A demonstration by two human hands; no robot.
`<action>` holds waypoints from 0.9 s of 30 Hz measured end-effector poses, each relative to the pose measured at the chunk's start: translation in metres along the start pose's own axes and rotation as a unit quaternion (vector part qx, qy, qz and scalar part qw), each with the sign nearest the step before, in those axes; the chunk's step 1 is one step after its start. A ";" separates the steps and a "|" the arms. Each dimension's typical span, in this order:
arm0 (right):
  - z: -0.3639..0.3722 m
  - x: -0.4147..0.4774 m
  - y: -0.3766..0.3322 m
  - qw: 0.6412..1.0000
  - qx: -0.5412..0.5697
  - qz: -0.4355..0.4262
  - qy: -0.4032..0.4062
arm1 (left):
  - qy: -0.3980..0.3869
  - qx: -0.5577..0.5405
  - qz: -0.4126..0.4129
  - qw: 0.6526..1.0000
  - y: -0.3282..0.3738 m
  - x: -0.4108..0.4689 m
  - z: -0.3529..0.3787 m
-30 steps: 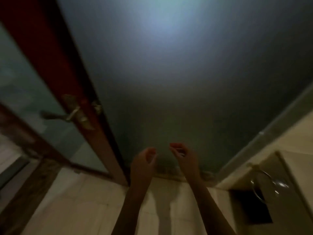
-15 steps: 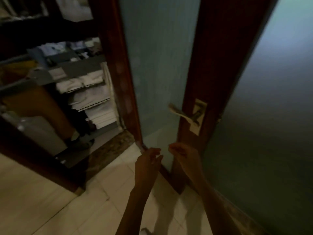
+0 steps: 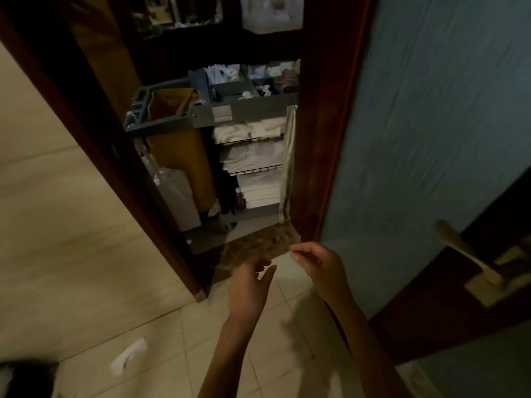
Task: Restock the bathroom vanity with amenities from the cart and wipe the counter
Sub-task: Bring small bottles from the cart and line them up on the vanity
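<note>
Grey plastic housekeeping cart [image 3: 244, 110] dead ahead through dark wooden doorway [image 3: 313, 139], long side crosswise; left hand [image 3: 250, 285] and right hand [image 3: 319, 268] empty, loosely curled, right looks nearer.

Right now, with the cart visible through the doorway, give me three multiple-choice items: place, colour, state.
1. The yellow bag hangs where on the cart? A right of the towels; B left of them; C below them.
2. The folded towels are? A white; B blue; C red.
3. The left hand and right hand? A only left holds something; B only right holds something; C both empty.
Key: 1 B, bag at the cart's left end; 2 A, stacks look white; 3 C, both curl loosely round nothing.
</note>
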State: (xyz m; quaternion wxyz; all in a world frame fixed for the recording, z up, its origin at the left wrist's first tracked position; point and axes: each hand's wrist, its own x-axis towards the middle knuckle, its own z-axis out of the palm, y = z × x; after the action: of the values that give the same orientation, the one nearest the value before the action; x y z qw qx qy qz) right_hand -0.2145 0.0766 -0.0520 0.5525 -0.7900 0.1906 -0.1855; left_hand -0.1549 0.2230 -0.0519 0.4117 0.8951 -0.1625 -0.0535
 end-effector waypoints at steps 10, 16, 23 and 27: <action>0.015 0.060 0.032 0.999 -0.020 -0.017 -0.031 | -0.026 -0.018 -0.054 0.998 -0.024 0.045 0.017; 0.016 0.165 0.022 0.997 0.000 0.005 -0.082 | 0.003 0.032 -0.039 0.999 -0.013 0.135 0.026; -0.020 0.284 -0.010 0.994 0.047 -0.087 -0.038 | 0.034 0.014 0.019 0.999 0.034 0.248 0.037; -0.026 0.328 0.006 0.992 0.061 -0.105 -0.036 | 0.030 0.003 0.019 0.999 0.040 0.285 0.058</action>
State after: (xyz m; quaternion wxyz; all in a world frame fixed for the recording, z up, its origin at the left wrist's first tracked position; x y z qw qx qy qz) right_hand 0.0531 -0.1121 -0.0218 0.5835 -0.7767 0.0747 -0.2252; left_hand 0.0904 0.0615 -0.0488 0.4148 0.8942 -0.1672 -0.0178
